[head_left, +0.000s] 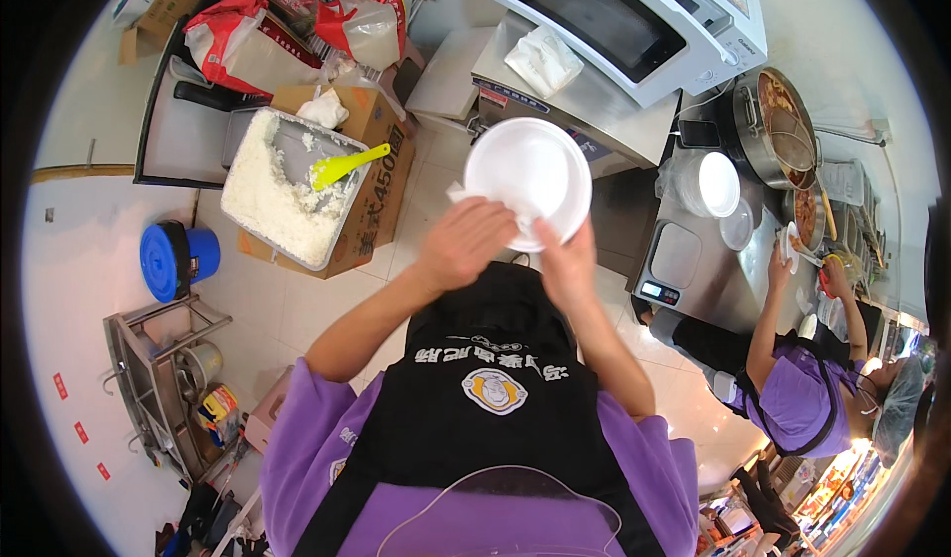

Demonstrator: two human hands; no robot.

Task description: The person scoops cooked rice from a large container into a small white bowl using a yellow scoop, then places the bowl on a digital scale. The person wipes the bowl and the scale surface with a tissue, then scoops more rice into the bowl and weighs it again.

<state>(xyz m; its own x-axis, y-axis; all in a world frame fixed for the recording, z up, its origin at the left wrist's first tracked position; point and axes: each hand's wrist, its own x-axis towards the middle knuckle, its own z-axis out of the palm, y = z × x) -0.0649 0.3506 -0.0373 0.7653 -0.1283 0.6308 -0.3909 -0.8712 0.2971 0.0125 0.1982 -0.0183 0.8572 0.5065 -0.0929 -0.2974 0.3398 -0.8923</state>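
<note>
My right hand (568, 260) grips the near rim of a white round bowl (529, 171), thumb on the inside. My left hand (469, 241) presses a white paper tissue (520, 212) against the bowl's near left rim; its fingers lie together over the tissue. The bowl looks to have nothing else in it. To the left, a metal tray (327, 135) of cooked rice (260, 193) rests on a cardboard box, with a lime-green rice paddle (349, 165) lying in it. Beyond the bowl, a white tissue packet (544, 61) lies on a steel counter.
A microwave (594, 18) stands on the steel counter (505, 44). At right are a digital scale (674, 256), stacked white bowls (717, 184) and a large pot of food (784, 126). A co-worker (802, 401) stands there. A blue lidded bucket (167, 260) is at left.
</note>
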